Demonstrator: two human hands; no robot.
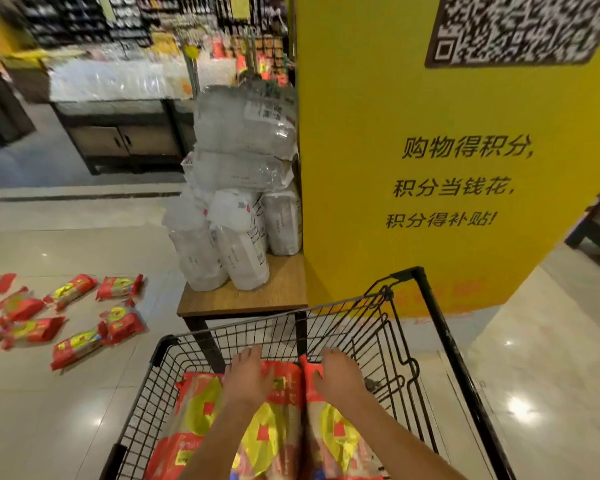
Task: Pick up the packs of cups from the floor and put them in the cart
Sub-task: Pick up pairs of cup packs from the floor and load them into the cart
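Two sets of your fingers lie fairly straight, pressing on red packs of cups (284, 431) inside the wire cart (388, 344): left hand (248, 379) and right hand (338, 375) side by side. More packs (77, 348) lie scattered on the floor (49, 420) left of it.

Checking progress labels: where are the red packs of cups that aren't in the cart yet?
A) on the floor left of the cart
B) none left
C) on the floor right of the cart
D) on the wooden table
A: several red packs of cups lie scattered on the tiled floor left of the cart, while both hands, left hand and right hand, rest on packs already inside it.
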